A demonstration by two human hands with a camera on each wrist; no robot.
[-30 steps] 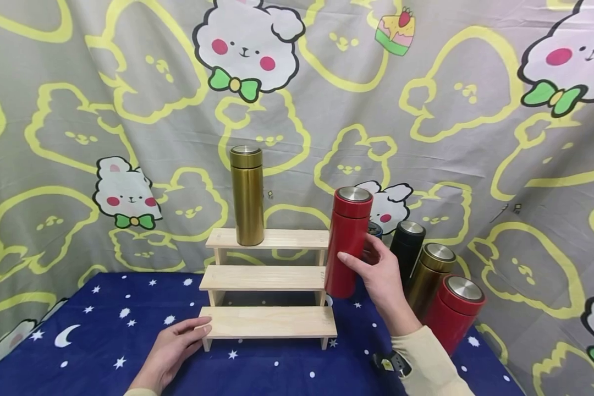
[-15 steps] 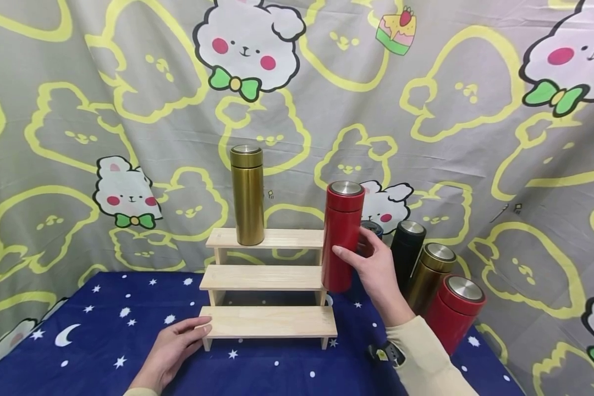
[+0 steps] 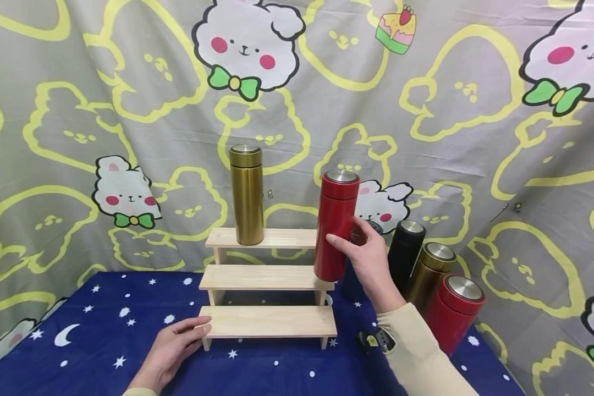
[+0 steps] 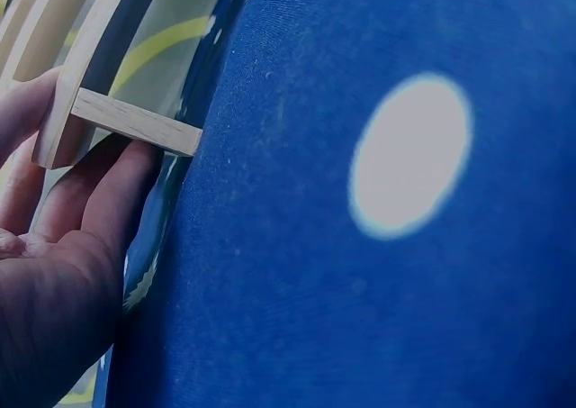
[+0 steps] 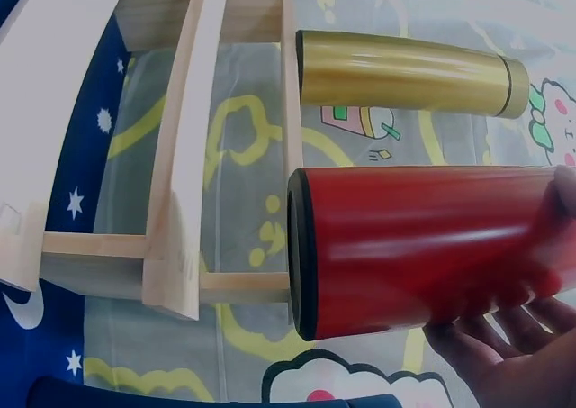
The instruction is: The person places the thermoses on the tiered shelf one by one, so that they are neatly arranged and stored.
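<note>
My right hand [image 3: 371, 261] grips a red thermos flask [image 3: 335, 231] round its middle and holds it upright, slightly tilted, at the right end of a three-step wooden stand [image 3: 267, 320]. In the right wrist view the flask's dark base [image 5: 304, 255] overlaps the top step's edge. A gold thermos flask [image 3: 247, 203] stands upright on the top step, left of centre. My left hand [image 3: 170, 349] holds the left end of the lowest step; in the left wrist view its thumb lies over the board and its fingers [image 4: 117, 192] reach beneath, beside the short leg [image 4: 139, 122].
Right of the stand a row of flasks stands on the blue starry cloth [image 3: 99, 341]: a black one [image 3: 406, 256], a gold one [image 3: 429, 278] and a red one [image 3: 454, 313]. A dark blue flask [image 3: 352, 283] is partly hidden behind my right hand. A patterned curtain [image 3: 297, 121] hangs behind.
My right hand has lifted the red flask and moved it left, from beside the stand to over its right end. The left hand stays at the lowest step.
</note>
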